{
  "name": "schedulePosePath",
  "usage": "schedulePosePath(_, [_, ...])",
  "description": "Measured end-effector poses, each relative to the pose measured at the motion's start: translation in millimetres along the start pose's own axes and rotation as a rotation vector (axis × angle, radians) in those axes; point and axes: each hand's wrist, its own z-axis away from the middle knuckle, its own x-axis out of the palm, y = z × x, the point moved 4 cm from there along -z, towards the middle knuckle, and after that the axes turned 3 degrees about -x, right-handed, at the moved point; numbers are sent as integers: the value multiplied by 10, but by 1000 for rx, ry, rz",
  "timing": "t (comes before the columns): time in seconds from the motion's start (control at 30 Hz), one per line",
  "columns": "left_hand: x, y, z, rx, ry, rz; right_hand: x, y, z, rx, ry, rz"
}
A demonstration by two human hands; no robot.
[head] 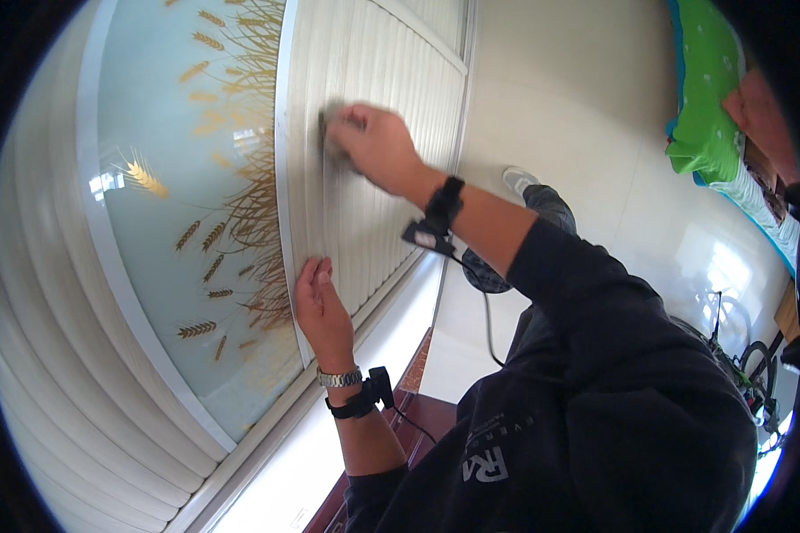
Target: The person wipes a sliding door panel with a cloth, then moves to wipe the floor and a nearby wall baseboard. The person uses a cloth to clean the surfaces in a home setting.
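Observation:
My right hand (383,146) is shut on a small grey-green pad or cloth (332,123), blurred by motion, against the cream ribbed panel (387,66) of a large sliding door. Lower down, my left hand (323,306) leans on the same panel beside the pale metal strip (282,146). Its fingers are extended, and nothing shows in them. Left of the strip lies a pale blue glass panel (147,260) printed with golden wheat ears. A steel watch (339,378) sits on my left wrist. Black straps with small devices circle both wrists.
A cable (489,326) hangs from the right wrist device. Behind me are a green bedcover (703,73) and a bicycle (760,390). Dark red wooden furniture (430,414) stands near my left elbow. Pale glossy tiles (573,100) cover the floor around my feet.

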Motion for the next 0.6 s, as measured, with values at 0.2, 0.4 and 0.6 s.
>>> schedulePosePath(0.2, [-13, 7, 18, -63, 27, -12, 57, -44, -86, 48, -32, 262])
schedulePosePath(0.4, [-30, 12, -2, -93, 23, 17, 2, -190, -74, -46, 93, -29])
schedulePosePath(0.6, [-45, 10, 1, -89, 21, 5, 76, -125, -69, -91, -33, 284])
